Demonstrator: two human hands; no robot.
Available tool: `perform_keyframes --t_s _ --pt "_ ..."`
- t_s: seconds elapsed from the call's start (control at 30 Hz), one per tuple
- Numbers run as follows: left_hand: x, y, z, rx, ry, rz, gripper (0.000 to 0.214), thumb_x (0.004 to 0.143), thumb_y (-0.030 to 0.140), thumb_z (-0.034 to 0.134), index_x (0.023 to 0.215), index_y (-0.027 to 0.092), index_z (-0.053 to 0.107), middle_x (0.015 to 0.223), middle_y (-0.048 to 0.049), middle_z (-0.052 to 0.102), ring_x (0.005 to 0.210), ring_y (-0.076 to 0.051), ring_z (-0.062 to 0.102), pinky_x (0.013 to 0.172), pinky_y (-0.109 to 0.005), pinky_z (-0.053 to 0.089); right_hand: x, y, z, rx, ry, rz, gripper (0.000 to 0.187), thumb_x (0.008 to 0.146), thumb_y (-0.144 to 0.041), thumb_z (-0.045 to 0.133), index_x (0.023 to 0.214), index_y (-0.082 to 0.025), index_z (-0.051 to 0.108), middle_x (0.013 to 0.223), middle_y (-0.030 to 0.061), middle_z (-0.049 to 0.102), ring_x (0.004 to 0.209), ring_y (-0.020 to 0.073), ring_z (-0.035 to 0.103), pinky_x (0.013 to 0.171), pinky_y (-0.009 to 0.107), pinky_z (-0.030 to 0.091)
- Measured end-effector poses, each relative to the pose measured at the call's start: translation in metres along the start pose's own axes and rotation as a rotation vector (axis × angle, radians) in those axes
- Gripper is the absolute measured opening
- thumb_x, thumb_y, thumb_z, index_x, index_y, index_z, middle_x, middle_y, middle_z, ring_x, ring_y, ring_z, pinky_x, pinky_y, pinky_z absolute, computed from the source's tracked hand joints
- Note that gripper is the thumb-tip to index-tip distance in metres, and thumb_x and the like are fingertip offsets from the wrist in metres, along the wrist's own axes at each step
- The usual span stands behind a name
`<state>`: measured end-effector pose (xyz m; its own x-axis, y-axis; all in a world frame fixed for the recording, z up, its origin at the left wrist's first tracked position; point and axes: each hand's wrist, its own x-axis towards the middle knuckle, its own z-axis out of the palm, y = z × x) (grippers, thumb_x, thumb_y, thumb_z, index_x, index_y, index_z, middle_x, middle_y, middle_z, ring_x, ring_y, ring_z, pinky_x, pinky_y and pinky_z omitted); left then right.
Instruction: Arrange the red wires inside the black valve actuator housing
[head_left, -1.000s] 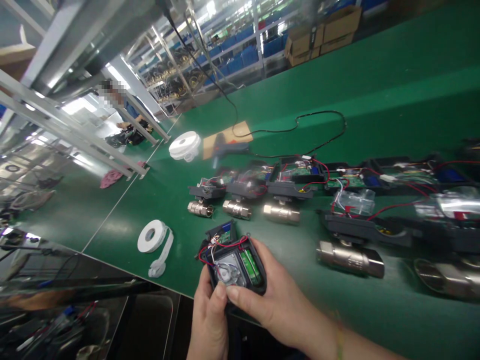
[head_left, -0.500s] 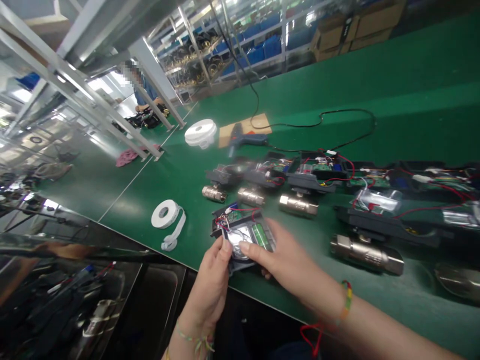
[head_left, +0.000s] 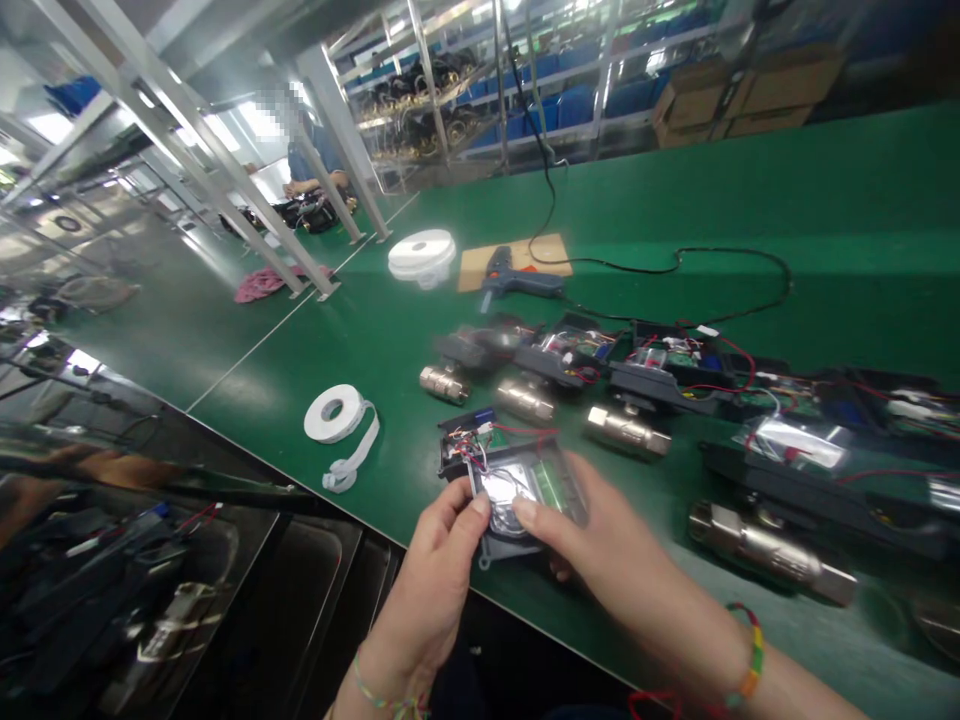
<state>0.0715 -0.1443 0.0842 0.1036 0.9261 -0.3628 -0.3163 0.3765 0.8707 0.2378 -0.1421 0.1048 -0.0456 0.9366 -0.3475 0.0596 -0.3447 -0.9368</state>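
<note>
Parting since a second ago, the thumbs (head_left: 474,513) flank the shiny part (head_left: 504,488), seemingly steadying it; left grip (head_left: 439,560) and right grip (head_left: 596,530), half-curled, hold the case (head_left: 517,547) between them over the bench (head_left: 409,465).

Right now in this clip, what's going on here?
At a green table, a person holds an open dark housing between the left hand and the right hand, both thumbs over its near part. Beyond it stands a row of open units with metal fittings. A white roll lies off to the left, its end unwound.
</note>
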Motion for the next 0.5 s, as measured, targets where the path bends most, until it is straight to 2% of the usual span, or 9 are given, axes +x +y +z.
perform_keyframes --t_s 0.13,0.23,0.37,0.43,0.5 --pt "-0.002 0.004 -0.001 0.047 -0.057 -0.005 0.037 0.090 0.041 0.076 0.121 0.020 0.074 0.117 -0.0086 0.077 0.113 -0.027 0.067 0.099 -0.034 0.051 -0.003 0.004 -0.001 0.012 -0.007 0.019 0.069 0.081 -0.058 0.069 0.135 -0.018 0.053 0.106 0.0086 0.071 0.070 0.0190 0.061 0.052 0.029 0.049" --pt "-0.004 0.007 0.000 0.016 -0.068 -0.026 0.041 0.089 0.044 0.077 0.121 0.019 0.073 0.117 -0.0103 0.076 0.114 -0.028 0.067 0.101 -0.037 0.050 -0.006 0.008 -0.002 0.011 -0.023 -0.013 0.068 0.083 -0.060 0.071 0.135 -0.021 0.053 0.114 0.0089 0.070 0.079 0.0214 0.064 0.055 0.028 0.051" --pt "-0.007 0.006 0.004 0.047 -0.072 -0.021 0.041 0.092 0.042 0.075 0.125 0.019 0.072 0.119 -0.0103 0.076 0.114 -0.027 0.067 0.103 -0.037 0.050 -0.009 0.012 -0.005 0.007 -0.029 -0.059 0.068 0.084 -0.062 0.072 0.137 -0.023 0.053 0.126 0.0087 0.067 0.098 0.0257 0.067 0.074 0.035 0.057" --pt "-0.008 0.003 0.007 0.038 -0.027 -0.010 0.041 0.090 0.042 0.077 0.124 0.020 0.072 0.118 -0.0094 0.076 0.112 -0.026 0.067 0.100 -0.034 0.051 -0.010 0.011 -0.007 -0.004 -0.037 -0.081 0.070 0.085 -0.062 0.072 0.138 -0.022 0.053 0.129 0.0093 0.067 0.110 0.0282 0.065 0.091 0.039 0.056" --pt "-0.008 0.000 0.009 0.000 0.018 -0.008 0.043 0.087 0.045 0.080 0.122 0.020 0.073 0.116 -0.0091 0.077 0.112 -0.026 0.068 0.096 -0.033 0.053 -0.008 0.009 -0.010 -0.008 -0.059 -0.069 0.066 0.089 -0.065 0.066 0.137 -0.021 0.053 0.131 0.0104 0.066 0.119 0.0301 0.063 0.098 0.041 0.054"
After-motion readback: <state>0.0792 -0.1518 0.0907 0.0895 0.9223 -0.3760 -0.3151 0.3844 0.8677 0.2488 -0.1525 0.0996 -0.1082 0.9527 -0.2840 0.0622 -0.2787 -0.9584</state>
